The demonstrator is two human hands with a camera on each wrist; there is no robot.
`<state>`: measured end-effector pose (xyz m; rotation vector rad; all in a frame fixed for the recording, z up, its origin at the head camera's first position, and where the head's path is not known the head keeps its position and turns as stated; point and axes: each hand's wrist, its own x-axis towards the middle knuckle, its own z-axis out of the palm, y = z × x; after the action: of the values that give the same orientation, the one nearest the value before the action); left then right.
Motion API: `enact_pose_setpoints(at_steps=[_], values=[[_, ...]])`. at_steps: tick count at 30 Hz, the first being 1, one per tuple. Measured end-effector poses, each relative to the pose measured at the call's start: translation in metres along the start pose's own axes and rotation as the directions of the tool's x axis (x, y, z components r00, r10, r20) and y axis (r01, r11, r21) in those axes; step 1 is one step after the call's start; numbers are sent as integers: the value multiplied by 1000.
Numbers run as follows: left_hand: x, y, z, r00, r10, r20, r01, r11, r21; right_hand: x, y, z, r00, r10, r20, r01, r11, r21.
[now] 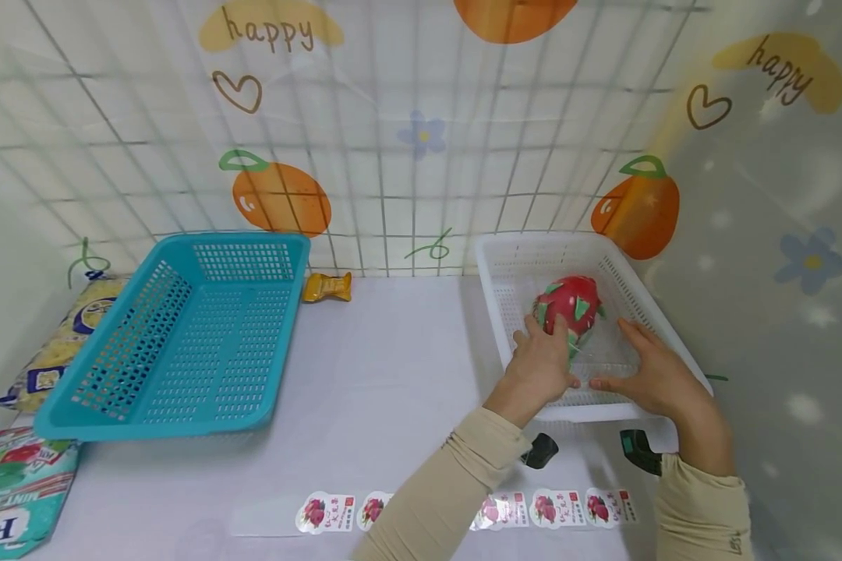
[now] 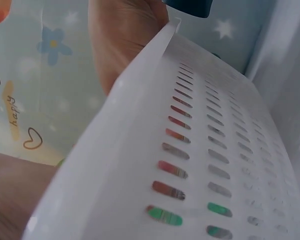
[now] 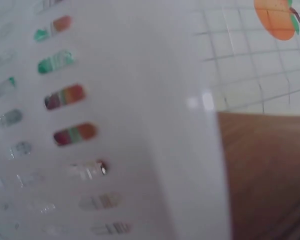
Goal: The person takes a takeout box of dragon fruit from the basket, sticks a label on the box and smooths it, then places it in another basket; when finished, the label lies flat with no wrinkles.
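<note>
A red dragon fruit [image 1: 577,300] with green scales lies in the white basket [image 1: 489,288] on the right, with clear, shiny plastic around and below it. My left hand [image 1: 542,362] reaches over the near rim, its fingertips at the fruit's near left side. Beside it, my right hand [image 1: 663,374] is inside the basket's right part, thumb and fingers spread apart, at the clear plastic. In both wrist views the slotted basket wall [image 2: 135,150] hides the fingertips; parts of a hand [image 3: 270,170] show past its rim.
A turquoise basket [image 1: 277,374] stands on the left, a small yellow wrapped snack [image 1: 327,287] beside it. A yellow bag [image 1: 63,335] and a green FOX'S bag [image 1: 21,491] lie along the left edge. A strip of dragon fruit labels [image 1: 557,509] runs along the front, partly under the left sleeve.
</note>
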<state>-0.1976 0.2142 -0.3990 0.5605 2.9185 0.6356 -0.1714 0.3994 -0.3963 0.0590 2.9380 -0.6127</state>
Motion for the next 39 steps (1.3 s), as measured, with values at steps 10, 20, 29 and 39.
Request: enact_pose_setpoints(at_steps=[10, 20, 29, 39], values=[[-1, -8, -4, 1000, 10, -23, -12, 994, -111, -1, -7, -4, 999, -23, -38, 24, 1000, 15], [-4, -13, -8, 997, 50, -55, -58, 986, -158, -9, -13, -12, 996, -25, -83, 23, 1000, -17], [-15, -14, -20, 987, 114, -117, -128, 984, -122, -16, -17, -16, 993, -45, -111, 44, 999, -17], [-28, -15, -40, 982, 128, -141, -145, 983, -115, -24, -28, -21, 980, -90, -178, 80, 995, -63]])
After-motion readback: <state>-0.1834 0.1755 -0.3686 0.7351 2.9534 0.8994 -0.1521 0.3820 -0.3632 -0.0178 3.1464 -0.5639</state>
